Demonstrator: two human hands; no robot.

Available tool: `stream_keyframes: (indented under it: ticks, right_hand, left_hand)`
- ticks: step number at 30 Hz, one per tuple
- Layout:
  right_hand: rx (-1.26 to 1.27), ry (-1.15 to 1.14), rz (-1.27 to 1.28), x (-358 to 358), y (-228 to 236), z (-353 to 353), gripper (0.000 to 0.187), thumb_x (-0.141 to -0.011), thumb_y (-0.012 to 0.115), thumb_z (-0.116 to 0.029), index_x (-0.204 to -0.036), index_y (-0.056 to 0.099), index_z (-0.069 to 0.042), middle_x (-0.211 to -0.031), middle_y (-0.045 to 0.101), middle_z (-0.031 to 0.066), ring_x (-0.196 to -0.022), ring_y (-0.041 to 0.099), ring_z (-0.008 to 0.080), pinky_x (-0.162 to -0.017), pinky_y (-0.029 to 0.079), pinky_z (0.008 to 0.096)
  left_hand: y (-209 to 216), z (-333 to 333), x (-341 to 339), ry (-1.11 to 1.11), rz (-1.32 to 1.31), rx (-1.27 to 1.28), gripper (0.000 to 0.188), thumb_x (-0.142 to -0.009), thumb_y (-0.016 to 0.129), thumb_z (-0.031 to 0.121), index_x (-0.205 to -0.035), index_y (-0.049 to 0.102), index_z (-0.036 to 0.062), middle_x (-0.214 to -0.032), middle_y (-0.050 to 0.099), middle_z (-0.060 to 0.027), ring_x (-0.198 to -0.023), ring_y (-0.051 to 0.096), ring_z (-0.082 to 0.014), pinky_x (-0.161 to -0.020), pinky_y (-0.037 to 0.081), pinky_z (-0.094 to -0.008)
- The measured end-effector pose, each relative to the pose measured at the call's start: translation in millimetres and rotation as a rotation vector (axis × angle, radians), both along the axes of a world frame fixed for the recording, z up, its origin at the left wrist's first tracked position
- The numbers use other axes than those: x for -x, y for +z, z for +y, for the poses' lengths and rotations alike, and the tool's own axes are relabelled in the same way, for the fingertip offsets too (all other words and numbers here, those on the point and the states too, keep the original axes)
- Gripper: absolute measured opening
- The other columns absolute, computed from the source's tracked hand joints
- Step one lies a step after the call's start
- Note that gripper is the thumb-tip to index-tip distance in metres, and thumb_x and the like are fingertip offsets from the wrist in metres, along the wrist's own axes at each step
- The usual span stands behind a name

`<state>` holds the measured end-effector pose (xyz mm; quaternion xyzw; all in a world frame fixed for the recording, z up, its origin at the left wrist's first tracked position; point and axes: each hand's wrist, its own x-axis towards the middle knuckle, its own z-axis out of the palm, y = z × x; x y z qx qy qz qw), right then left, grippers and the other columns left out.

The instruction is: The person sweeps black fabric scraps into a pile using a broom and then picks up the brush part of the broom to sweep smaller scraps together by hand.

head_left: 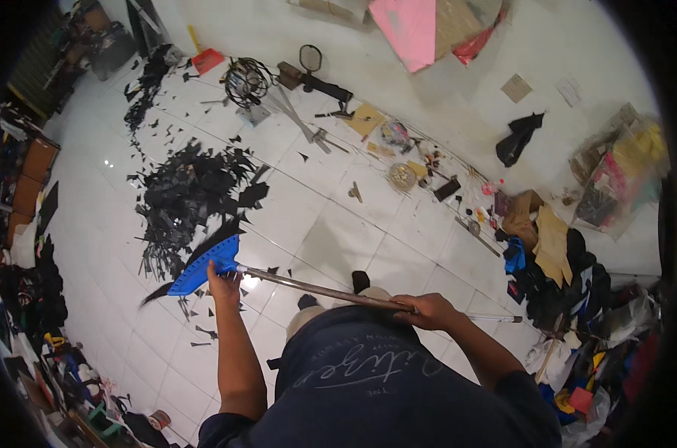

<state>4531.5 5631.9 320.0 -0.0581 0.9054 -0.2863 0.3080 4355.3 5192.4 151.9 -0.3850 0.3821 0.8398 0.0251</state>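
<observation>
A broom (309,285) lies crosswise in front of my body, its blue head to the left and its black bristles spread away from me. My left hand (224,285) grips it where the blue head meets the brown handle. Farther along the handle, on the right, my right hand (430,310) is closed round it, and the pole's end sticks out beyond. Just past the bristles, a large heap of black scraps (185,187) covers the white tiles, with loose bits around it. The fingers of both hands are partly hidden.
A second pile of black scraps (148,86) lies farther back, near a red dustpan (207,61). A caged fan (247,82), tools and small items line the wall. Heaped bags and cloth (577,299) stand on the right; clutter (36,299) fills the left side.
</observation>
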Motion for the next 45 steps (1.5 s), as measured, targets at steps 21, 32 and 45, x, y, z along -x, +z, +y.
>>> stream_keyframes:
  ticks: [21,32,45]
  right_hand:
    - [-0.015,-0.412,-0.548,-70,-167,359,0.045,-0.089,0.044,-0.045,-0.112,0.055,-0.008,-0.07,0.057,0.0086,-0.062,0.055,0.0193,-0.059,0.044,0.032]
    - [0.206,-1.041,-0.938,-131,-378,663,0.035,-0.09,0.047,-0.034,-0.106,0.057,-0.006,-0.053,0.044,0.0033,-0.036,0.039,0.0111,-0.033,0.033,0.0265]
    - [0.053,-0.42,-0.92,83,-527,703,0.036,-0.091,0.042,-0.042,-0.091,0.053,-0.008,-0.051,0.042,0.0002,-0.038,0.037,0.0098,-0.034,0.031,0.026]
  left_hand:
    - [-103,218,-180,-0.694,-0.577,0.588,0.045,-0.081,0.055,0.038,-0.112,0.05,0.0058,-0.095,0.052,-0.0069,-0.081,0.051,-0.0181,-0.064,0.046,-0.0343]
    - [-108,417,-383,-1.489,-0.579,1.075,0.029,-0.083,0.054,0.027,-0.1,0.057,0.0033,-0.078,0.056,-0.0082,-0.076,0.059,-0.0219,-0.058,0.049,-0.0346]
    - [-135,545,-343,-0.734,-1.111,0.46,0.037,-0.085,0.054,0.021,-0.113,0.048,-0.0014,-0.096,0.057,-0.0106,-0.083,0.058,-0.0202,-0.067,0.049,-0.0318]
